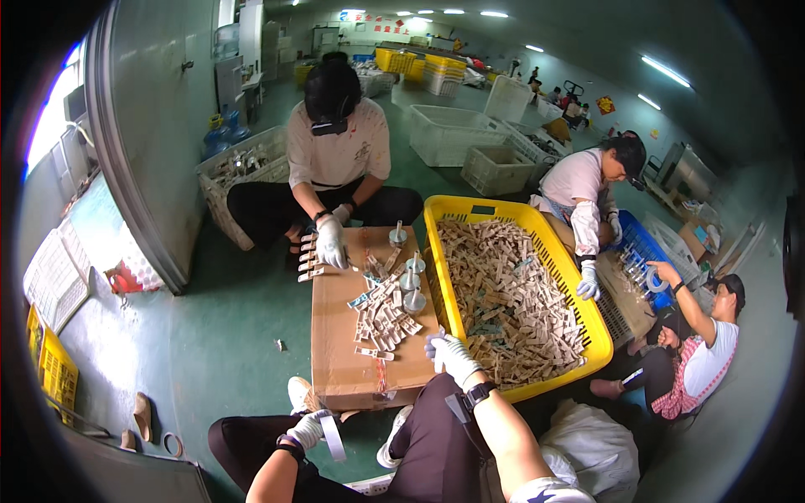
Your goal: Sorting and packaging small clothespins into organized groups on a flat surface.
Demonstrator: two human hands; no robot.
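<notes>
Well, left hand point(308, 429) holds white strip point(334, 439); clips point(386, 315) lie beyond right hand point(457, 360).

At lower centre, my left hand point(308, 429) holds a white strip point(334, 438); my right hand point(455, 359) is beside the yellow crate point(449, 293).

Long white tube lights point(667, 72) glow on the dim grey ceiling point(579, 35). The bright white window point(55, 117) at left looks washed out. The smooth green floor point(189, 360) shines nearby. Straight lines bend near the black edges; faraway things look fuzzy.
</notes>
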